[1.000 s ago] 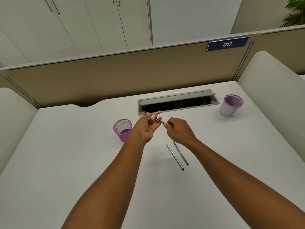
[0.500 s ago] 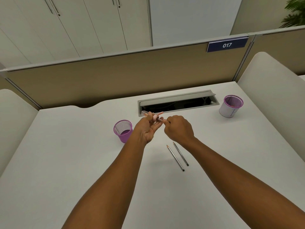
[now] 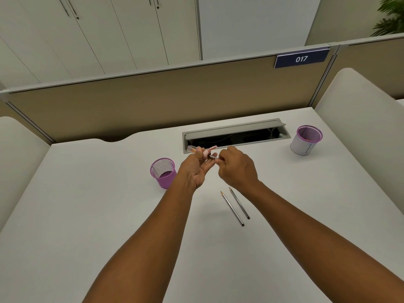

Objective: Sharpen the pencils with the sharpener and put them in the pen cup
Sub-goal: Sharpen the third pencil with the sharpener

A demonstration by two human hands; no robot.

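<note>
Both hands are working above the middle of the counter [image 3: 87, 215], just short of the open cable tray [image 3: 236, 136] set near its far edge. The left hand [image 3: 195, 169] is gripping the sharpener [image 3: 202, 151], a small clear-and-pink piece, between thumb and curled fingers. The right hand [image 3: 236, 169] is pinching the held pencil [image 3: 213, 157] with its fingers curled around the shaft; the pencil's tip is sitting in the sharpener, and only a short dark stretch is showing between the two hands. Two more pencils [image 3: 236, 205] are lying on the counter just nearer than the right hand, side by side, close but apart, points facing the far edge. The purple mesh pen cup [image 3: 163, 172] is standing upright just left of the left hand. A second purple-rimmed cup [image 3: 307, 139] is standing toward the far right corner, beside the tray.
</note>
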